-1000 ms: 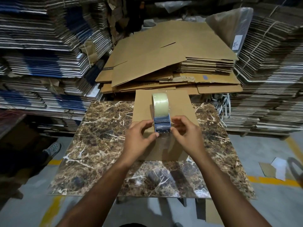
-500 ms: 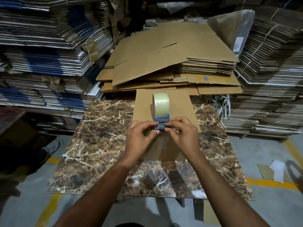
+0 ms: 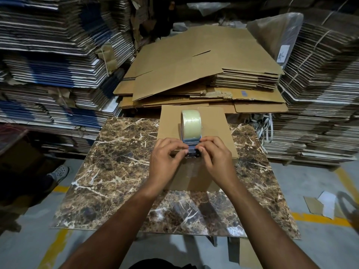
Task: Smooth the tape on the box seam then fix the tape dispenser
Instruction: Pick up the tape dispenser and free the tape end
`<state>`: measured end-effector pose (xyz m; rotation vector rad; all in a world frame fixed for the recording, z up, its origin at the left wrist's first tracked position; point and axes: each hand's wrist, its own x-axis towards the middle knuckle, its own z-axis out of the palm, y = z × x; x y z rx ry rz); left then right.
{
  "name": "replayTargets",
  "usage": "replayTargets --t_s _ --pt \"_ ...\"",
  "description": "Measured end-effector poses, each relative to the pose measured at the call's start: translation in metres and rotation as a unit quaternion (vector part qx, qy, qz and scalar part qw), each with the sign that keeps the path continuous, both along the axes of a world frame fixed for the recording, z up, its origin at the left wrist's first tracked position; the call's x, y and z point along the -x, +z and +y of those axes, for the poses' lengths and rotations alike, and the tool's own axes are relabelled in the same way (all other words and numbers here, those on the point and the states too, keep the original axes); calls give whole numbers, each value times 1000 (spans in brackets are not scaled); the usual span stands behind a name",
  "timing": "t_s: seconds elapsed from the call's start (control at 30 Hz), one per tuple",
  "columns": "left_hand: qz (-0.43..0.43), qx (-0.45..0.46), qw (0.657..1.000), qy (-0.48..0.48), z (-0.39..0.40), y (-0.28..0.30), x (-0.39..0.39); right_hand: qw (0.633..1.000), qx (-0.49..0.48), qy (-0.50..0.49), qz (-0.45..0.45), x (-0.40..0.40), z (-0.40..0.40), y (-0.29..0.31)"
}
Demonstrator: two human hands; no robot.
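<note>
A brown cardboard box (image 3: pixel 215 123) lies on the marble-patterned table (image 3: pixel 120 158). Clear tape runs down its middle seam (image 3: pixel 191 171). On top of the box stands a tape dispenser (image 3: pixel 191 124) with a pale yellow roll and a blue metal front. My left hand (image 3: pixel 165 158) and my right hand (image 3: pixel 215 156) pinch the dispenser's blue front end from both sides, fingertips almost meeting. The blade end is partly hidden by my fingers.
A stack of flat brown cartons (image 3: pixel 204 68) lies right behind the table. Tall bundles of flattened boxes stand at the left (image 3: pixel 48 65) and right (image 3: pixel 320 94). A person's shoe (image 3: pixel 59 171) shows on the floor at left. Cardboard scraps (image 3: pixel 322 204) lie at right.
My two hands have closed in on the dispenser's front end, fingertips coming nearer together. The dispenser and box stay in place.
</note>
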<state>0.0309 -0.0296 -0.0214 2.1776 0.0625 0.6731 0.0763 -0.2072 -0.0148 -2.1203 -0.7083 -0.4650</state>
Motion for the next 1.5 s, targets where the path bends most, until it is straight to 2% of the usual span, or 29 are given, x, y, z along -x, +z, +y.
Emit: replayTargets --t_s 0.1,0.33,0.57,0.63,0.77,0.87,0.97,1.17,1.5 --pt "-10 9 1000 -10 0 0 -1 1000 -7 18 9 1 -4 0" --pt "-15 95 995 -37 -6 4 16 998 -37 -39 -18 6 -1 -3" --pt "-14 53 999 2 -11 7 14 997 -46 -67 -12 15 5 -3" --pt "-22 48 998 17 -14 6 13 994 -56 -90 8 17 8 -6" --pt "-27 59 996 58 -19 3 11 980 -109 -129 106 25 18 -6" --pt "-15 83 994 65 -21 4 11 971 -130 -126 154 27 20 -1" --pt "3 110 992 57 -19 6 8 974 -115 -116 156 23 18 3" --pt "21 112 993 13 -14 9 4 979 -77 -87 165 13 11 8" --pt "67 91 992 -56 -5 24 1 969 -82 -17 232 2 2 12"
